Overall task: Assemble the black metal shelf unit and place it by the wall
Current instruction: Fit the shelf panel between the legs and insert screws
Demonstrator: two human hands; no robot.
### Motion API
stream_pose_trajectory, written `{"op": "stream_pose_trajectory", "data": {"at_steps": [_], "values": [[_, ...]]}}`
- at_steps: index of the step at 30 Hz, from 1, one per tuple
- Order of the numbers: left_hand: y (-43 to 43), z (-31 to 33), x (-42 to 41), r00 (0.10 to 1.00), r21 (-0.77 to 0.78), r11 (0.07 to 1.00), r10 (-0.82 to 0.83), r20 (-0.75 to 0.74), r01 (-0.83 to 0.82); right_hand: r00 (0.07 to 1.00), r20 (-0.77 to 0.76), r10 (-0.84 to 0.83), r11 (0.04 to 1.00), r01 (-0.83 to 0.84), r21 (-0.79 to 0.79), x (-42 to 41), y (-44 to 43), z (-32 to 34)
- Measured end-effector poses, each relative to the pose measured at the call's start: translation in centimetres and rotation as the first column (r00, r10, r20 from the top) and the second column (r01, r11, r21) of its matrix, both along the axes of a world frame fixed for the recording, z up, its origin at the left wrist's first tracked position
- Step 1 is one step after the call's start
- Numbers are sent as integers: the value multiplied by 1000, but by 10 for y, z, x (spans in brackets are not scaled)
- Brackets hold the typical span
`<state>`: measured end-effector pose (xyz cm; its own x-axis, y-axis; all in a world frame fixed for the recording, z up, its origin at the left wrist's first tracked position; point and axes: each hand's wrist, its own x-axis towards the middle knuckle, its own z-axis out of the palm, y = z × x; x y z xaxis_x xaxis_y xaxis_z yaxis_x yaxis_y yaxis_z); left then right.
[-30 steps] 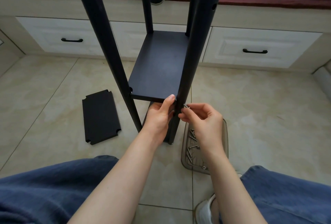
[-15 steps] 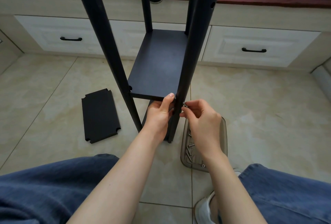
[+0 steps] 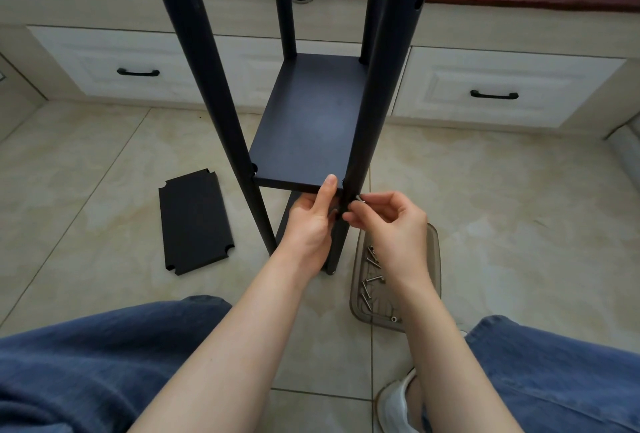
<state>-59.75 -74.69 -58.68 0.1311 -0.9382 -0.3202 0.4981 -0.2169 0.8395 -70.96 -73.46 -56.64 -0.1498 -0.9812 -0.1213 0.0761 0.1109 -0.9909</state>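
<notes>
A black shelf frame stands on the tiled floor with round posts rising out of view. One black shelf board sits between the posts. My left hand grips the near right corner of that board, thumb on its front edge, fingers under it. My right hand pinches a small silver screw against the near right post at board height. A second loose black board with notched corners lies flat on the floor to the left.
A clear plastic tray with several silver screws lies on the floor under my right wrist. White drawers with black handles run along the back under a padded bench. My denim-clad knees fill both lower corners, and a white shoe shows at the bottom.
My right hand has shifted slightly left, bringing the screw up to the post. My left hand keeps its hold on the board corner.
</notes>
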Motion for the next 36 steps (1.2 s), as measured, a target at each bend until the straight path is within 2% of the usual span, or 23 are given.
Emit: {"op": "stream_pose_trajectory", "data": {"at_steps": [7,13,23,36], "values": [[0,0,1,999,-19,999,-38,-35,38,998,-56,-6,1000,6,-7,-3,-2,5],[-1,0,2,997,-14,999,-49,-53,49,929,-368,-39,994,-2,-109,1,-1,5],[2,-1,3,996,-52,995,-87,4,88,985,-171,36,999,-37,-8,-10,-3,8],[4,2,0,998,-43,997,-69,16,69,978,-198,64,996,-76,-53,-8,-4,5]]}}
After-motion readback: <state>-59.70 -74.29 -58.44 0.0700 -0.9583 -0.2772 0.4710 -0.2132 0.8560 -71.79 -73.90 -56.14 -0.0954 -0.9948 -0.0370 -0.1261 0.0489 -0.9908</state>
